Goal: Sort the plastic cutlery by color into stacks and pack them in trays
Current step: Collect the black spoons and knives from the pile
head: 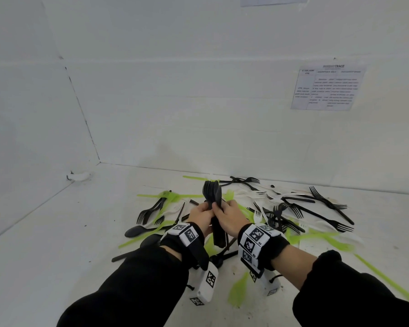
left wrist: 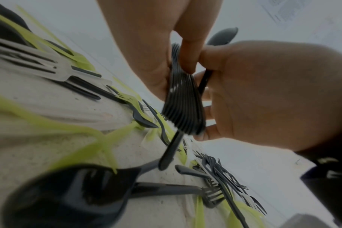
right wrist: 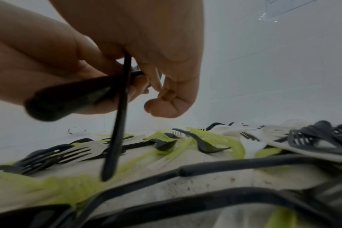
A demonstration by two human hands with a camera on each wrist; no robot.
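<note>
A stack of black cutlery (head: 213,193) stands upright above the table, heads up, and my left hand (head: 200,215) grips it round the handles. In the left wrist view the stack (left wrist: 182,111) fans out below my left fingers (left wrist: 187,50). My right hand (head: 229,217) is pressed against the stack from the right and pinches a single black spoon (left wrist: 170,151). Its thin handle (right wrist: 117,123) hangs down across the stack (right wrist: 64,100). The spoon's bowl (left wrist: 223,37) shows above the right hand (left wrist: 263,92).
Loose black forks (head: 326,215), white forks (head: 257,193) and green pieces (head: 165,195) lie jumbled on the white table (head: 57,232). More black cutlery (head: 137,230) lies under my wrists. White walls close the back and left. A printed sheet (head: 328,87) hangs at the right.
</note>
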